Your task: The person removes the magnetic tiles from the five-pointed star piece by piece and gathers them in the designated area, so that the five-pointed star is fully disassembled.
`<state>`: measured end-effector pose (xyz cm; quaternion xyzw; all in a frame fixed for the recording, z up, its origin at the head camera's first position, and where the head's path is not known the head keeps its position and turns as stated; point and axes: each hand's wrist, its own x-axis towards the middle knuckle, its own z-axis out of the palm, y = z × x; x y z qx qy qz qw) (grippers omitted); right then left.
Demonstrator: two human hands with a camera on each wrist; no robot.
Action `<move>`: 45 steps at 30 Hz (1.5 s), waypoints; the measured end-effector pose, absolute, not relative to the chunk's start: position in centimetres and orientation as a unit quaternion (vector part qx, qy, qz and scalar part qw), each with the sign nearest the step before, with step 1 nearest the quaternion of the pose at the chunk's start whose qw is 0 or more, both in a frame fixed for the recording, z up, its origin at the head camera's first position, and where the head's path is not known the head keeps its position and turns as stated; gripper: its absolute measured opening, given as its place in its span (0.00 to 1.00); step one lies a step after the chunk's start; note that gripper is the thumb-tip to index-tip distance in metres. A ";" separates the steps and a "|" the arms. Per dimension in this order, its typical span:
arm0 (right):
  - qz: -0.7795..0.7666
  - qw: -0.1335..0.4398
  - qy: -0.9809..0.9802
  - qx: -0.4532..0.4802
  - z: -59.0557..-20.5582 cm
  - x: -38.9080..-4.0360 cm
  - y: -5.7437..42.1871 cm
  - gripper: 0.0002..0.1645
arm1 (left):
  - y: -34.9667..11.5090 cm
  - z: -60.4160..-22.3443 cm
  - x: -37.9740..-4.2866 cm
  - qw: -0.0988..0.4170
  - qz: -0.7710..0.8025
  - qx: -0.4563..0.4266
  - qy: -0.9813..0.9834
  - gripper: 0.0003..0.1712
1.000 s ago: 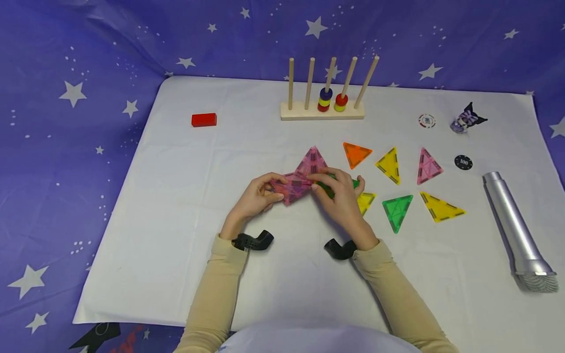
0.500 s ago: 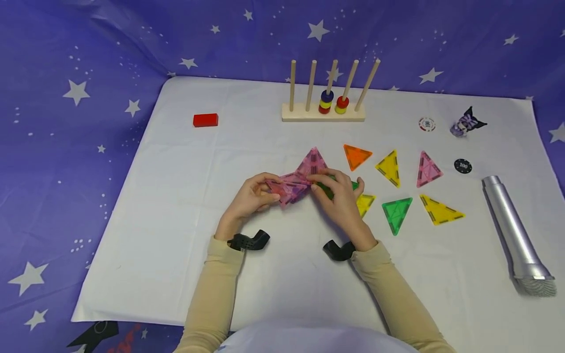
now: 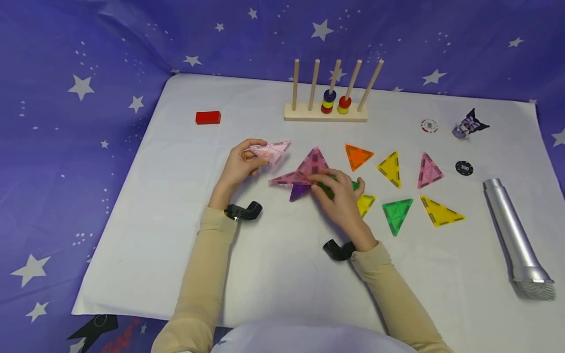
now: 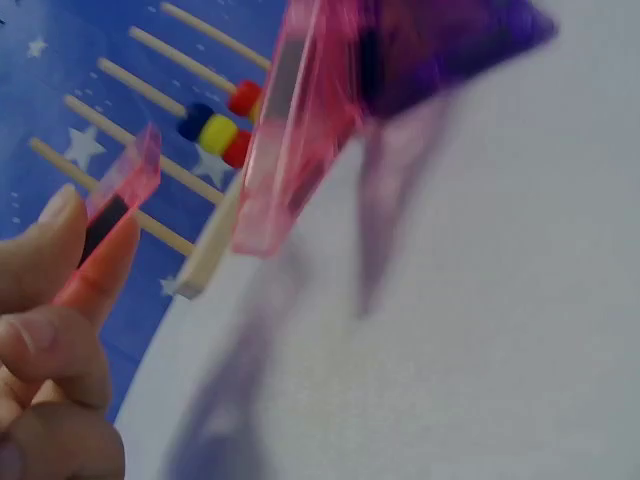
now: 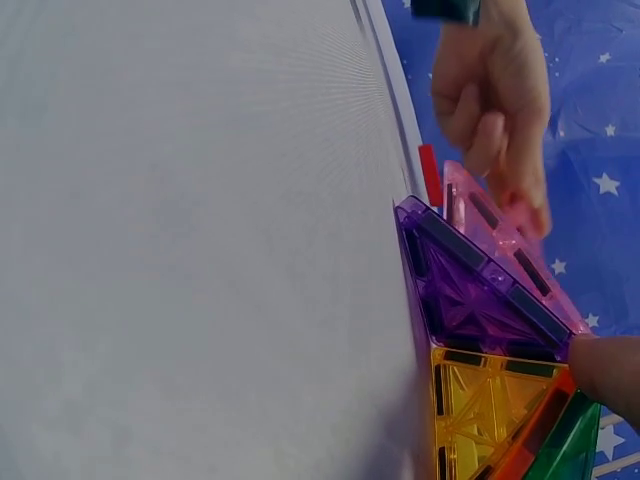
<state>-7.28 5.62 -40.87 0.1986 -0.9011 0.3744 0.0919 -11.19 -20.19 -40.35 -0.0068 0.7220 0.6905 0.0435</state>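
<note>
My left hand (image 3: pixel 238 166) pinches a pink triangular magnetic tile (image 3: pixel 274 151) by one end, raised and apart from the other tiles. Beside it stands a structure of joined magnetic tiles, with pink tiles (image 3: pixel 315 161) on top and a purple triangle (image 3: pixel 300 191) sticking out toward the front. My right hand (image 3: pixel 340 198) holds this structure at its right side, thumb and fingers at the pink edge. A green tile (image 3: pixel 355 185) shows behind those fingers. In the right wrist view, a yellow tile (image 5: pixel 490 395) and an orange one (image 5: pixel 535 428) join below the purple tile.
Loose triangular tiles lie to the right: orange (image 3: pixel 358 157), yellow (image 3: pixel 390 169), pink (image 3: pixel 429 171), green (image 3: pixel 398 214). A wooden peg stand (image 3: pixel 325 113) with beads stands behind, a red block (image 3: pixel 208 117) at back left. A silver microphone (image 3: pixel 516 235) lies far right.
My left hand has drawn the pink triangular tile away from the structure, up and to the left. The purple tile underneath now shows. My right hand stays on the structure.
</note>
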 end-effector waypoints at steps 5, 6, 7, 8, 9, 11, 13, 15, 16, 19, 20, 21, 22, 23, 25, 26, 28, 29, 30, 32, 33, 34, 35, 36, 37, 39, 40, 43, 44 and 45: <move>0.374 0.090 -0.901 0.201 -41.0 -7.2 5.4 0.10 | -20.0 -41.2 -12.9 0.051 0.643 -0.030 0.764 0.22; 0.376 0.090 -0.900 0.201 -41.0 -7.2 5.4 0.10 | -19.9 -41.3 -13.2 0.053 0.632 -0.026 0.773 0.21; 0.376 0.091 -0.900 0.200 -41.0 -7.2 5.4 0.10 | -19.8 -41.5 -13.3 0.054 0.622 -0.021 0.781 0.21; 0.377 0.091 -0.900 0.199 -41.0 -7.2 5.4 0.10 | -19.7 -41.6 -13.4 0.053 0.609 -0.015 0.791 0.21; 0.378 0.091 -0.900 0.199 -41.0 -7.2 5.5 0.10 | -19.6 -41.6 -13.5 0.053 0.598 -0.012 0.800 0.20; 0.379 0.091 -0.899 0.199 -41.1 -7.2 5.5 0.11 | -19.5 -41.7 -13.5 0.051 0.577 -0.006 0.815 0.20; 0.380 0.091 -0.899 0.199 -41.1 -7.2 5.6 0.11 | -19.5 -41.8 -13.4 0.054 0.563 -0.003 0.825 0.19; 0.380 0.091 -0.898 0.200 -41.1 -7.2 5.6 0.11 | -19.5 -41.8 -13.2 0.062 0.559 -0.007 0.827 0.19; 0.380 0.092 -0.898 0.200 -41.1 -7.2 5.6 0.11 | -19.6 -41.8 -13.1 0.068 0.562 -0.009 0.824 0.19; 0.381 0.093 -0.898 0.198 -41.0 -7.3 5.7 0.11 | -19.7 -41.8 -12.7 0.088 0.575 -0.010 0.813 0.20; 0.381 0.093 -0.898 0.197 -41.0 -7.3 5.7 0.10 | -19.7 -41.7 -12.5 0.095 0.576 -0.005 0.812 0.21; 0.382 0.093 -0.898 0.197 -40.9 -7.3 5.7 0.10 | -19.8 -41.7 -12.3 0.101 0.578 0.004 0.810 0.22; 0.382 0.093 -0.898 0.196 -40.9 -7.3 5.7 0.10 | -19.8 -41.6 -12.1 0.110 0.579 0.015 0.808 0.22; 0.381 0.093 -0.899 0.196 -40.9 -7.3 5.7 0.10 | -19.7 -41.6 -11.9 0.119 0.578 0.029 0.807 0.23; 0.381 0.094 -0.899 0.196 -40.9 -7.4 5.8 0.10 | -19.6 -41.4 -11.4 0.141 0.571 0.063 0.806 0.24; 0.380 0.095 -0.899 0.197 -40.9 -7.4 5.8 0.10 | -19.4 -41.3 -11.2 0.151 0.567 0.079 0.806 0.25; 0.379 0.096 -0.899 0.198 -40.9 -7.4 5.8 0.10 | -19.1 -41.2 -10.7 0.166 0.553 0.110 0.809 0.26; 0.379 0.097 -0.899 0.198 -40.9 -7.4 5.8 0.10 | -18.9 -41.2 -10.5 0.168 0.542 0.125 0.814 0.27; 0.378 0.097 -0.899 0.198 -40.8 -7.5 5.8 0.10 | -18.7 -41.1 -10.2 0.167 0.530 0.136 0.820 0.28; 0.378 0.096 -0.899 0.198 -40.8 -7.5 5.8 0.11 | -18.4 -41.0 -9.8 0.159 0.504 0.149 0.836 0.31; 0.378 0.095 -0.899 0.198 -40.8 -7.5 5.8 0.11 | -18.3 -41.0 -9.6 0.152 0.488 0.156 0.845 0.33; 0.378 0.094 -0.899 0.198 -40.8 -7.5 5.8 0.11 | -18.1 -41.0 -9.4 0.143 0.472 0.163 0.855 0.34; 0.378 0.094 -0.900 0.198 -40.8 -7.5 5.8 0.11 | -18.0 -41.1 -9.3 0.136 0.462 0.167 0.861 0.35; 0.378 0.093 -0.900 0.198 -40.8 -7.5 5.8 0.11 | -17.8 -41.1 -9.2 0.126 0.452 0.171 0.866 0.36; 0.378 0.093 -0.899 0.199 -40.8 -7.5 5.8 0.11 | -17.7 -41.2 -9.1 0.116 0.442 0.176 0.872 0.35; 0.379 0.093 -0.899 0.201 -40.8 -7.5 5.7 0.11 | -17.5 -41.4 -9.0 0.095 0.430 0.183 0.879 0.32; 0.379 0.093 -0.898 0.201 -40.8 -7.4 5.7 0.11 | -17.5 -41.5 -8.9 0.088 0.433 0.182 0.878 0.31; 0.384 0.093 -0.896 0.201 -40.8 -7.3 5.7 0.11 | -17.6 -41.8 -8.7 0.086 0.472 0.161 0.863 0.26; 0.386 0.092 -0.896 0.201 -40.8 -7.3 5.7 0.11 | -17.7 -41.9 -8.6 0.092 0.495 0.150 0.851 0.24; 0.387 0.092 -0.895 0.200 -40.9 -7.3 5.7 0.11 | -17.9 -42.0 -8.5 0.100 0.522 0.142 0.835 0.23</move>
